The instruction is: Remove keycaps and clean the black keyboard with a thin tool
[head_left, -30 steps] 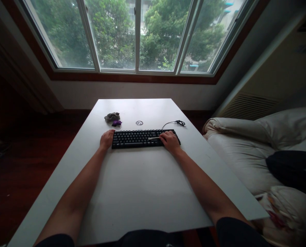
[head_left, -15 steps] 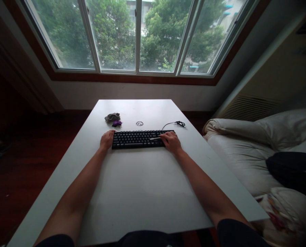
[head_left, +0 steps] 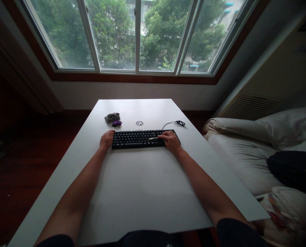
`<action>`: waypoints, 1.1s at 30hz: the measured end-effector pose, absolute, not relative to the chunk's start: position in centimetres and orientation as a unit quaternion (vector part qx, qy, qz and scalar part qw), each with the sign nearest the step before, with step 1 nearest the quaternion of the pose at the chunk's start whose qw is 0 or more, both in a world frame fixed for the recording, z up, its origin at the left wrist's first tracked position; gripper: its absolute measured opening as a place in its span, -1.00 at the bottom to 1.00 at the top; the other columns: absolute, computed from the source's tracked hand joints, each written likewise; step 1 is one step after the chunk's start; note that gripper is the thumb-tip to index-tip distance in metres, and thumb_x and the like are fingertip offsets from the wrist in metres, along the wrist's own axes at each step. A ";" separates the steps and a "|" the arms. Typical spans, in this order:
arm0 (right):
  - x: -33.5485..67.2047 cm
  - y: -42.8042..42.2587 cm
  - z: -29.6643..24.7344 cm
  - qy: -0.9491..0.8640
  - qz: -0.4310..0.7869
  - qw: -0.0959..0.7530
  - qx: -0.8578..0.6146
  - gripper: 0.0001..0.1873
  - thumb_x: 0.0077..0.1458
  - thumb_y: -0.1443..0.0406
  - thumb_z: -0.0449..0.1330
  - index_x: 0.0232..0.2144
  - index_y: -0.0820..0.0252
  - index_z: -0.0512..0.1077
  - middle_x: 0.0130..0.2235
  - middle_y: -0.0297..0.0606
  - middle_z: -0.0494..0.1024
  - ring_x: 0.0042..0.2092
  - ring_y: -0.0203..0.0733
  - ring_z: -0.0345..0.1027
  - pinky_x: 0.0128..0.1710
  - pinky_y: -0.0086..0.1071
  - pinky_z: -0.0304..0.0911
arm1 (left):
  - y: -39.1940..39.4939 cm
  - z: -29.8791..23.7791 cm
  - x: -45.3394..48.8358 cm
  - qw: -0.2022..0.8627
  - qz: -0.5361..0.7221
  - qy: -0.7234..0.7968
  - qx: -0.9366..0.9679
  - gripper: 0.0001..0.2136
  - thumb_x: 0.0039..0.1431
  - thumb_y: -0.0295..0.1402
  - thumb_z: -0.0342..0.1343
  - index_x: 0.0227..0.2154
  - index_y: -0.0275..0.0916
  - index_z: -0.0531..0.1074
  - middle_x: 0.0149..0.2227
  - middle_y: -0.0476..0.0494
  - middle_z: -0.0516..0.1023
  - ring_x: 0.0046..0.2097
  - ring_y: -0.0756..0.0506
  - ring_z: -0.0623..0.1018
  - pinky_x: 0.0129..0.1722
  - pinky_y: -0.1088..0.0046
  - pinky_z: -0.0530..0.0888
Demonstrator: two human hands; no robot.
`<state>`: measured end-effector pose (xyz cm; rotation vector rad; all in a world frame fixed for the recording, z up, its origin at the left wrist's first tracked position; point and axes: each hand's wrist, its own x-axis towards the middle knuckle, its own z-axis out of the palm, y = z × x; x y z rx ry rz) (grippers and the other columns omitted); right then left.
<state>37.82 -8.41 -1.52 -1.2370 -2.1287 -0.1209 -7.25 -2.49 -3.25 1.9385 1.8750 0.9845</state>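
A black keyboard (head_left: 134, 139) lies flat on the white table, its long side facing me. My left hand (head_left: 107, 139) is closed around its left end. Over the right part of the keys is my right hand (head_left: 170, 140), closed in a pinch on a thin pale stick that looks like a cotton swab (head_left: 153, 138). The swab points left, its tip at or just above the keys; contact cannot be made out. My right hand covers some keys at that end.
Beyond the keyboard on the white table (head_left: 142, 192) are a crumpled grey cloth (head_left: 112, 117), a small purple item (head_left: 117, 123), a round flat object (head_left: 139, 123) and a bundled black cable (head_left: 180, 123). A pale sofa (head_left: 235, 147) stands at the right, below the window (head_left: 137, 37).
My right hand and the swab have shifted very slightly left along the keys. My left hand and the keyboard stay where they were.
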 end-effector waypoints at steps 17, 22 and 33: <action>34.5 -9.4 -1.0 -0.862 -0.001 0.301 -0.408 -0.61 0.28 0.17 0.21 0.14 -0.09 0.53 0.21 -0.23 0.49 0.27 0.08 0.27 0.29 0.07 0.21 | -2.7 -2.8 -7.2 0.142 0.332 0.652 0.667 -0.53 0.43 -0.14 -0.26 0.02 -0.12 0.55 0.01 -0.14 0.63 0.01 -0.18 0.57 0.01 0.34 0.43; 35.9 -8.9 -1.1 -0.838 0.014 0.340 -0.426 -0.69 0.24 0.22 0.23 0.01 -0.07 0.60 0.10 -0.23 0.57 0.21 0.05 0.34 0.26 0.10 0.25 | -2.8 -2.7 -7.0 0.142 0.334 0.652 0.666 -0.54 0.43 -0.14 -0.25 0.02 -0.11 0.55 0.02 -0.13 0.63 0.02 -0.17 0.57 0.01 0.35 0.43; 33.7 -9.9 -1.0 -0.878 0.040 0.288 -0.380 -0.46 0.22 0.19 0.27 0.25 -0.05 0.42 0.29 -0.19 0.40 0.40 0.13 0.07 0.34 0.16 0.15 | -2.8 -2.7 -7.1 0.145 0.337 0.653 0.663 -0.53 0.43 -0.12 -0.25 0.01 -0.14 0.56 0.01 -0.15 0.64 0.00 -0.18 0.57 0.00 0.35 0.43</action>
